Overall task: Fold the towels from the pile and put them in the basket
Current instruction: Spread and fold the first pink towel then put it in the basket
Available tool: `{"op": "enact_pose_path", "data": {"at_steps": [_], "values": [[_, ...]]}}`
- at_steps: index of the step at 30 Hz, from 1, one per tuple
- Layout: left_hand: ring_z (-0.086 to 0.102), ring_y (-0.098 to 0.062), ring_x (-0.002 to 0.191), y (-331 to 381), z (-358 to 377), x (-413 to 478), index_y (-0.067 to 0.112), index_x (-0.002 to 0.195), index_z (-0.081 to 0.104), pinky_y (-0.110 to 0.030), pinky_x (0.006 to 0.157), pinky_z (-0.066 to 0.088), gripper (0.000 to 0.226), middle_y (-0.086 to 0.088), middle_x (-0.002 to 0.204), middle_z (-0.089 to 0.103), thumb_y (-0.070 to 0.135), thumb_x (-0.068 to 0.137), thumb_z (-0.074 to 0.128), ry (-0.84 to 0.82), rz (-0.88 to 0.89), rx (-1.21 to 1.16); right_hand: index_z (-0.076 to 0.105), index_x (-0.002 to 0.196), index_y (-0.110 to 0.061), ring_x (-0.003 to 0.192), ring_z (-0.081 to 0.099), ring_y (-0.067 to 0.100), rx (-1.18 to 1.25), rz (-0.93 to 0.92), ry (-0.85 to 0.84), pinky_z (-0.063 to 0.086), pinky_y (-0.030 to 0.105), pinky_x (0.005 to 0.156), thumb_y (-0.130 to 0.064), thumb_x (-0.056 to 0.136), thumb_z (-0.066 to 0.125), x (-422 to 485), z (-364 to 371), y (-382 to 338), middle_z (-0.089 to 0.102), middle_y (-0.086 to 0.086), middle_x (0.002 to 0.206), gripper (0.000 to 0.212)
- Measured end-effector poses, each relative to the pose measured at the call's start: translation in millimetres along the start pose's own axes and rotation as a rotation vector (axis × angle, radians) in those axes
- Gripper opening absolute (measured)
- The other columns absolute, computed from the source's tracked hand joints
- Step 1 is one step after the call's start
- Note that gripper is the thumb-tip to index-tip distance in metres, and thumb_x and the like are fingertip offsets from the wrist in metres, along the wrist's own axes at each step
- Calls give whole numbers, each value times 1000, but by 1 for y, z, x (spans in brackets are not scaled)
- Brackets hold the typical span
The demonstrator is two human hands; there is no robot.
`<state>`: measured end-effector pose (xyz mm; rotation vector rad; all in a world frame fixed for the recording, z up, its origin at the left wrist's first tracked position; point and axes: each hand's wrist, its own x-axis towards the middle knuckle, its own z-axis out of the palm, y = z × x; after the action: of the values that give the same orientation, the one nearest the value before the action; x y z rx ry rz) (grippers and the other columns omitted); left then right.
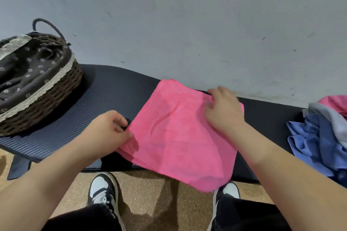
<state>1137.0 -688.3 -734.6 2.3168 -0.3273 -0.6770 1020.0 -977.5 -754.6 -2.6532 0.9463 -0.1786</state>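
The pink towel (180,142) lies folded flat in the middle of the dark ribbed bench (112,95), its near corner hanging over the front edge. A curved stroke and a line of letters are pressed into the cloth, too faint to read. The left hand (109,129) pinches the towel's left edge between thumb and forefinger. The right hand (223,112) rests on the far right corner with its fingers bent. It is blurred, so whether it grips the cloth cannot be told. A wicker basket (56,92) with a dark flowered lining stands at the bench's left end. A pile of blue, grey and pink towels (319,137) sits at the right end. Black-and-white shoes (103,191) stand on the floor below.
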Motion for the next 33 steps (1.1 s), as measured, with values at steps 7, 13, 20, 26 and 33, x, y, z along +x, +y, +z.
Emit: {"op": "enact_pose_path", "data": {"at_steps": [7, 13, 20, 26, 33], "values": [[74, -22, 54, -5, -10, -4, 14, 91, 63, -35, 51, 60, 11, -8, 68, 76, 10, 92, 73, -51, 77, 113, -5, 164, -40, 156, -23, 35, -171, -117, -355, -13, 62, 123, -70, 100, 18, -28, 41, -37, -20, 4, 172, 74], [62, -5, 72, -8, -15, -4, 24, 82, 63, -28, 63, 50, 18, 10, 75, 67, 26, 82, 81, 53, 208, 442, -12, 160, -48, 155, -27, 36, -250, -114, -369, -15, 66, 120, -81, 94, 10, -33, 38, -39, -26, -2, 170, 78], [64, -17, 88, 5, 7, 6, 20, 99, 66, -37, 81, 54, 17, 7, 87, 70, 26, 87, 76, 64, 294, 352, 52, 146, -30, 153, 23, 35, -23, -165, -209, 16, 56, 125, -67, 98, 32, -19, 26, -49, 34, 11, 162, 64], [66, -22, 85, 0, 17, 17, 21, 86, 63, -35, 73, 52, 19, 5, 82, 70, 35, 85, 75, 180, 208, 313, 60, 138, -9, 129, 58, 29, 192, -137, -124, 45, 39, 109, -29, 101, 54, 56, 28, -85, 63, 13, 138, 43], [66, -18, 76, -2, 21, 24, 15, 84, 69, -34, 71, 52, 9, 3, 73, 69, 24, 85, 68, 159, 176, 214, 76, 96, -24, 104, 67, 22, 144, -87, -180, 55, 36, 89, -20, 92, 64, 115, 49, -102, 73, -2, 105, 13]]}}
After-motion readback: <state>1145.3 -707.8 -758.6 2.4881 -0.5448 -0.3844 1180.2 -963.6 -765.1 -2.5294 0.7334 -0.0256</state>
